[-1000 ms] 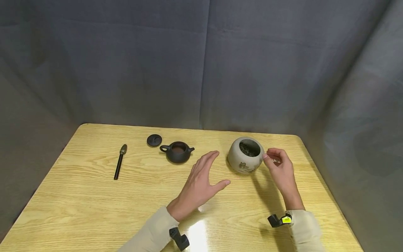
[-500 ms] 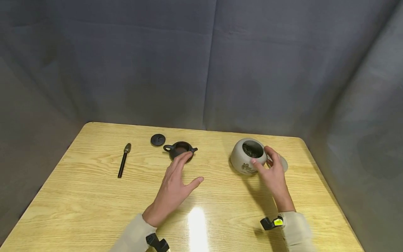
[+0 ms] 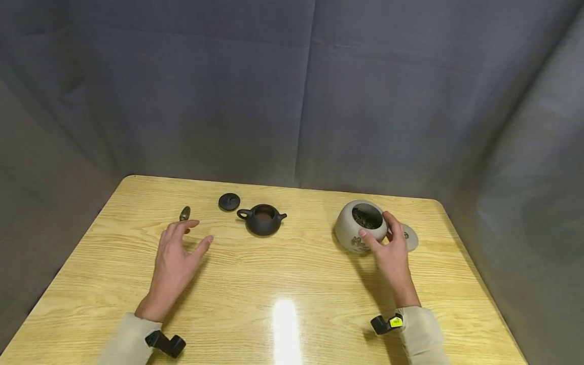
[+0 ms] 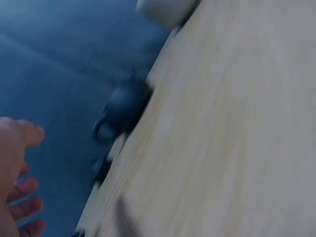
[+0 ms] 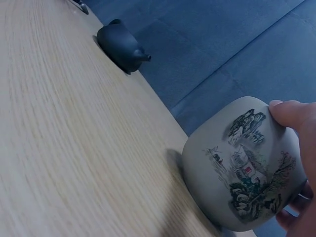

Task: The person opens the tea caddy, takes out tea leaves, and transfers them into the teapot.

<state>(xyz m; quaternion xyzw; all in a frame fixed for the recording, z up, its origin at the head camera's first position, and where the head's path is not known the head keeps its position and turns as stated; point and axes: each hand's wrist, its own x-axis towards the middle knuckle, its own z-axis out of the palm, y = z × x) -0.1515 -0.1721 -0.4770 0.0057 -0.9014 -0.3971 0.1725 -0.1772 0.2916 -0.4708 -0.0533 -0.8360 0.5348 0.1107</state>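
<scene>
A round grey jar [image 3: 350, 230] with dark leafy contents stands at the right of the table. My right hand [image 3: 393, 256] grips its right side, thumb at the front and fingers behind; the right wrist view shows the jar's painted landscape [image 5: 247, 168] and my thumb near the rim. On the left, my left hand [image 3: 173, 261] hovers with thumb and fingers apart, holding nothing. It covers the handle of a scoop, whose dark oval head [image 3: 184, 213] shows just beyond the fingers. In the left wrist view my left hand [image 4: 15, 173] is blurred.
A dark teapot [image 3: 263, 223], uncovered, sits between my hands toward the back. Its round black lid [image 3: 229, 202] lies behind it to the left. A grey disc-shaped lid [image 3: 410, 237] lies right of the jar. Grey curtains [image 3: 219, 101] stand behind the table [image 3: 255, 289].
My left hand has moved left, past the teapot to the scoop. My right hand has shifted from the jar's edge to a grip around its side, uncovering the grey lid.
</scene>
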